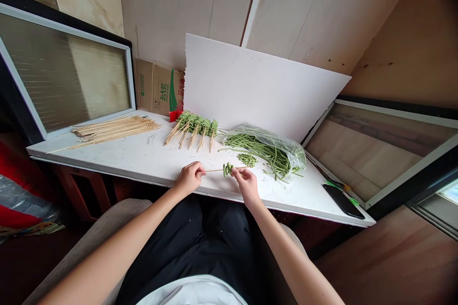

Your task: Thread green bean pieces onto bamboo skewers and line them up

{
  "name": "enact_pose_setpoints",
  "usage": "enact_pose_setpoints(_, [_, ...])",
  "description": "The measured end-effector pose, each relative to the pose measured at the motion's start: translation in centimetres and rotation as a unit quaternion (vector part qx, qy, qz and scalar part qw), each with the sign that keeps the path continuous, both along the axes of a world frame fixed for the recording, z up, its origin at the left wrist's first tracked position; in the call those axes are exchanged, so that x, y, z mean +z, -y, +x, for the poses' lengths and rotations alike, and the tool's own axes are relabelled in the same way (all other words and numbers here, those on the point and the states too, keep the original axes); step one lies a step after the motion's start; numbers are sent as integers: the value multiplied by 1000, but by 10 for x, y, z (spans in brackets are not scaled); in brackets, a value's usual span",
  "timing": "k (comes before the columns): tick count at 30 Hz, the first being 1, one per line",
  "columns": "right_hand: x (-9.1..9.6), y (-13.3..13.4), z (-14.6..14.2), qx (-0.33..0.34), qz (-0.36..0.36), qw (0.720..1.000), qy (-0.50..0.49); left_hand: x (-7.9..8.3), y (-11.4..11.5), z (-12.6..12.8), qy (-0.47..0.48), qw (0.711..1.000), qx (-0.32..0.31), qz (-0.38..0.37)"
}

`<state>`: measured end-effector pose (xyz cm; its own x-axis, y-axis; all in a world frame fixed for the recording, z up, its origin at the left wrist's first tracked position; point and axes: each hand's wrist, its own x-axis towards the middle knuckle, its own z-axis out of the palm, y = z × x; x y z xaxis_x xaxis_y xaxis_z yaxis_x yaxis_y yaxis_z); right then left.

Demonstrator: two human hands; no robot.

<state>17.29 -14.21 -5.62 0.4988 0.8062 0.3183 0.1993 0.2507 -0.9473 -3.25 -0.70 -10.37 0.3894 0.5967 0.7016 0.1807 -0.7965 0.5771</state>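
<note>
- Two bare forearms reach forward from the bottom of the frame, the left from the lower left and the right from the lower right, converging in front of the torso.
- The left hand (188, 177) is curled knuckles-up, thumb and forefinger pinched in a tight grip on one end of a thin skewer (213, 170).
- The right hand (246, 183) sits just beside it, wrist slightly bent, back of the hand uppermost, its fingertips (236, 171) closed on the skewer's other end.
</note>
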Motion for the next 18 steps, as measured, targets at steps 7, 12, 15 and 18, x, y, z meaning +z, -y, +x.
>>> enact_pose_setpoints(7, [2,2,4,-18,-32,999,28,1,0,0,-11,1000,20,-11])
enact_pose_setpoints(12, [4,-1,28,-31,-17,998,56,1,-3,1,1,999,34,-36])
enact_pose_setpoints(15, [3,-1,55,-66,-25,989,129,1,-5,1,9,998,41,-42])
enact_pose_setpoints(18, [-1,1,81,-105,-52,955,271,2,-6,1,14,998,46,-41])
